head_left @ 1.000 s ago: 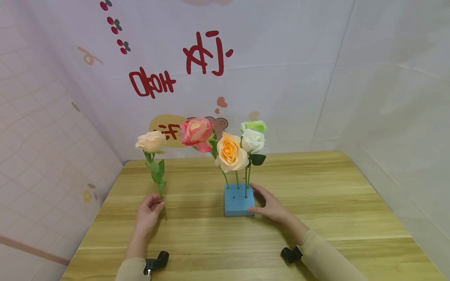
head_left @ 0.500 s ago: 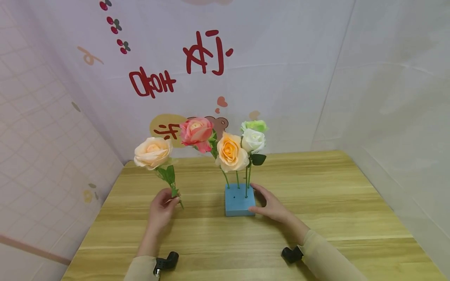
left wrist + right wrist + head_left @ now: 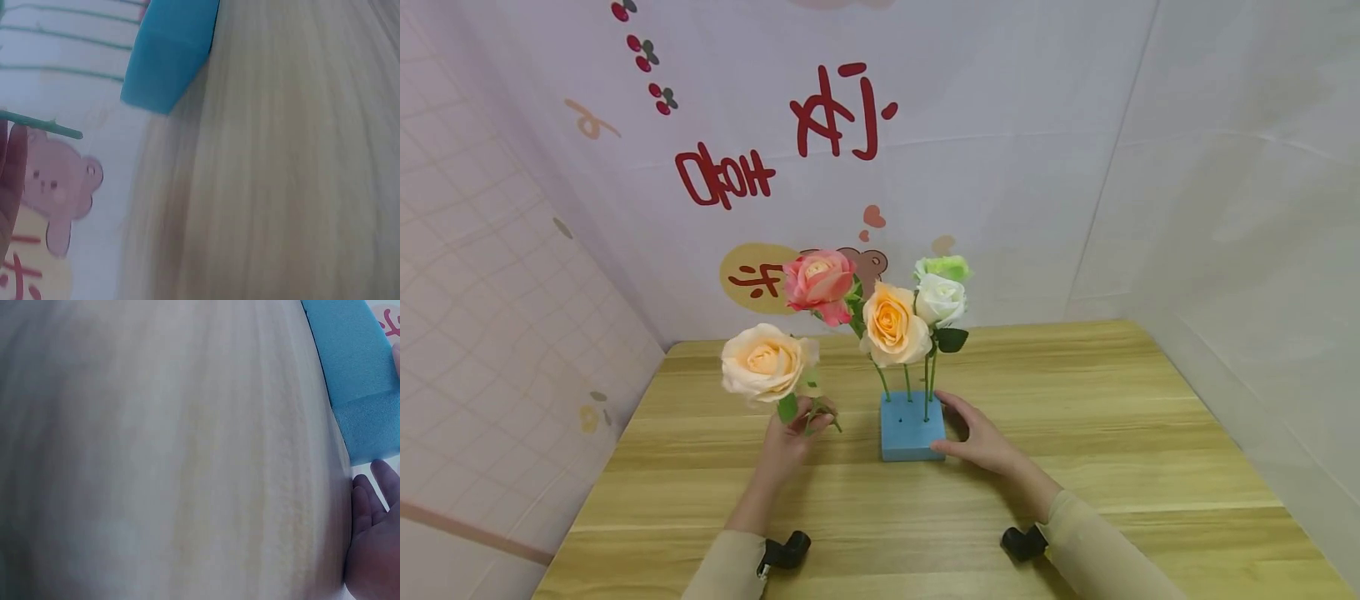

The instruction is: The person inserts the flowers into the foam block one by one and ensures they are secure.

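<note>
In the head view my left hand point(image 3: 790, 437) pinches the stem of a pale peach rose point(image 3: 763, 362), its bloom leaning to the left. The cut end of that stem point(image 3: 53, 127) sticks out past the fingers in the left wrist view, apart from the blue foam block point(image 3: 912, 437). My right hand point(image 3: 981, 442) grips the block's right side, thumb at the front corner and index finger at the back. Standing in the block are a pink rose point(image 3: 820, 283), an orange-centred rose point(image 3: 891, 325), a white rose point(image 3: 940, 302) and a greenish bloom point(image 3: 951, 267). A bare hole shows on its top.
The block stands on a wood-grain table point(image 3: 1075, 400). Behind it hangs a white cloth backdrop point(image 3: 1000, 125) with red characters and cartoon prints. Cloth walls also close off the left and right sides. A black wrist mount point(image 3: 786, 550) sits on the left forearm.
My left hand has moved right towards the block with the peach rose, whose bloom has tipped forward and come lower. My right hand and the block have stayed in place.
</note>
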Available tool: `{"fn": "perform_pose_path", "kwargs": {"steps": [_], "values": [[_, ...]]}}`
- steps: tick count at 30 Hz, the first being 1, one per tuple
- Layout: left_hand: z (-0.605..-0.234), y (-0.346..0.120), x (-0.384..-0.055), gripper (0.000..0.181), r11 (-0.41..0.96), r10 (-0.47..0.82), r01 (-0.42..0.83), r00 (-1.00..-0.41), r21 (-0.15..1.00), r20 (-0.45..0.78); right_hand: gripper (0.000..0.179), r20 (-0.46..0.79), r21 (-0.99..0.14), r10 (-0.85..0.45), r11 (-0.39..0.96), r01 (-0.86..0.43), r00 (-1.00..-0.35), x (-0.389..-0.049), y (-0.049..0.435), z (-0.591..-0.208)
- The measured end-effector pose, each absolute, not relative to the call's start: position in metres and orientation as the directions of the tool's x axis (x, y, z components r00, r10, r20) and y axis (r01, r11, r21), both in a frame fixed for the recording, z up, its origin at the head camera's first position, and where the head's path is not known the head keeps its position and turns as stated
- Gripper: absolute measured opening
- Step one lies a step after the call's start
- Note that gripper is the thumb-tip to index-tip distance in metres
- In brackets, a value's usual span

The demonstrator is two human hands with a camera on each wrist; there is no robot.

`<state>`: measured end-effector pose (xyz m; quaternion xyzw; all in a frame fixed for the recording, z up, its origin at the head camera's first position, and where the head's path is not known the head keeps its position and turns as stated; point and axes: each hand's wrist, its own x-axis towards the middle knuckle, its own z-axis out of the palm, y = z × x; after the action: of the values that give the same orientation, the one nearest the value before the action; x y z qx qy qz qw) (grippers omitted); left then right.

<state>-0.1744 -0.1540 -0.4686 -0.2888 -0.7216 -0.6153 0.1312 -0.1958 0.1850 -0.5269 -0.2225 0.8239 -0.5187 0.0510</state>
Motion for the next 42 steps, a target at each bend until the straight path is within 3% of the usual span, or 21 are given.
{"fn": "perform_pose_path", "kwargs": {"steps": [5, 11, 15, 19, 42], "values": [[-0.461, -0.133, -0.177, 0.015, 0.108, 0.281, 0.508, -0.84, 0.855, 0.464, 0.084, 0.173, -0.872, -0.422, 0.354, -0.337, -0.89, -0.195, 0.184, -0.526], [-0.444, -0.107, -0.178, 0.017, 0.085, 0.306, 0.671, -0.721, 0.737, 0.622, 0.084, 0.182, -0.88, -0.419, 0.334, -0.338, -0.889, -0.195, 0.182, -0.524], [-0.426, -0.094, -0.173, 0.016, 0.128, 0.285, 0.707, -0.698, 0.695, 0.657, 0.084, 0.186, -0.878, -0.416, 0.336, -0.34, -0.89, -0.196, 0.182, -0.525], [-0.422, -0.084, -0.172, 0.018, 0.191, 0.268, 0.699, -0.713, 0.689, 0.648, 0.084, 0.18, -0.878, -0.425, 0.338, -0.34, -0.887, -0.196, 0.183, -0.526], [-0.436, -0.06, -0.182, 0.017, 0.196, 0.25, 0.664, -0.746, 0.722, 0.617, 0.085, 0.182, -0.869, -0.412, 0.357, -0.342, -0.893, -0.196, 0.184, -0.528]]}}
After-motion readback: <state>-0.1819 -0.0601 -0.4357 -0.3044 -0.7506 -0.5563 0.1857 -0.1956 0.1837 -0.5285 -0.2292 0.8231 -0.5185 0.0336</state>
